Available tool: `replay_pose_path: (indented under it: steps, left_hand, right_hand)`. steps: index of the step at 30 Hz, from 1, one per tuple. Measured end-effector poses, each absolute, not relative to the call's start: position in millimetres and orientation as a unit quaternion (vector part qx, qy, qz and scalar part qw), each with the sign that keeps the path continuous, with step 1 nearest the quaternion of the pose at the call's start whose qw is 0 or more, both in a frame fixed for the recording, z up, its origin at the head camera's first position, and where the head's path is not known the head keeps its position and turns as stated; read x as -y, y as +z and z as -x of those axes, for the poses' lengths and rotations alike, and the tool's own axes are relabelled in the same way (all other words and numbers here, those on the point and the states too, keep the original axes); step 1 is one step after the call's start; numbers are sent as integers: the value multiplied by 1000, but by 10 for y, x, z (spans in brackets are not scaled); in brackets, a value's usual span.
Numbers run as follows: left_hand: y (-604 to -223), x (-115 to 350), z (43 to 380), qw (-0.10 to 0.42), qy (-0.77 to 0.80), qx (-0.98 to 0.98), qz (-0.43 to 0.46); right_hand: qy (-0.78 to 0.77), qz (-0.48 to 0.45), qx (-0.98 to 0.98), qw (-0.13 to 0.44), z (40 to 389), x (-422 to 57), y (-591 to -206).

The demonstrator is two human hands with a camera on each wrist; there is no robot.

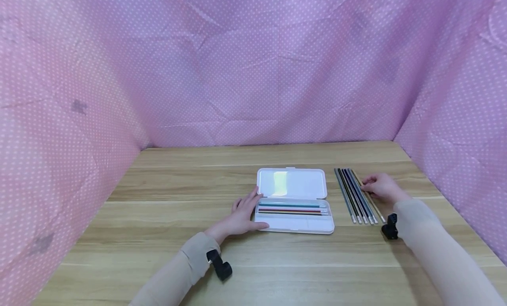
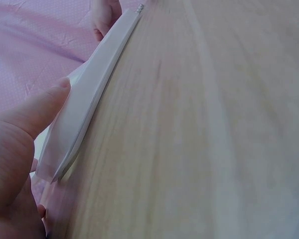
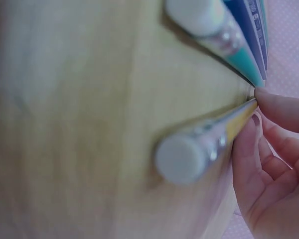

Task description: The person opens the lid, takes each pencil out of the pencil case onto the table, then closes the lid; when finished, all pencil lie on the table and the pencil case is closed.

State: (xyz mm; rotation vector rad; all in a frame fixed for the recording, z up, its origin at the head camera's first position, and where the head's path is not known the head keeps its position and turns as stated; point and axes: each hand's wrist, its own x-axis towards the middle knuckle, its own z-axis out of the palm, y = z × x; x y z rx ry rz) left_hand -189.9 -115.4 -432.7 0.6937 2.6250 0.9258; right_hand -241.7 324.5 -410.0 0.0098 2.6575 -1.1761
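Observation:
A white pencil case [image 1: 295,226] lies with its lid [image 1: 303,182] laid back, several pencils [image 1: 291,211] lying lengthwise inside. At its left end my left hand [image 1: 239,217] rests with spread fingers, the thumb [image 2: 52,97] against the front edge and the other fingers along the left side near the hinge. To the right, my right hand [image 1: 383,187] pinches a yellow pencil [image 1: 373,202] between thumb and fingertips. The white eraser end [image 3: 182,158] of that pencil points toward the wrist camera.
A row of dark and blue-green pencils [image 1: 352,196] lies just left of the yellow one, erasers toward me. The wood-grain table [image 1: 178,182] backs onto pink dotted cloth [image 1: 237,77], which also hangs at both sides.

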Motion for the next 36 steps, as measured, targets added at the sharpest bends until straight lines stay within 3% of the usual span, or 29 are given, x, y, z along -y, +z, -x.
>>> replay_pose_path:
  steps: [36]
  left_hand:
    - [-4340,1151,1901,133,317,-908,-240]
  right_hand:
    - [-396,-20,-909,132,2403,-3231,-4082]
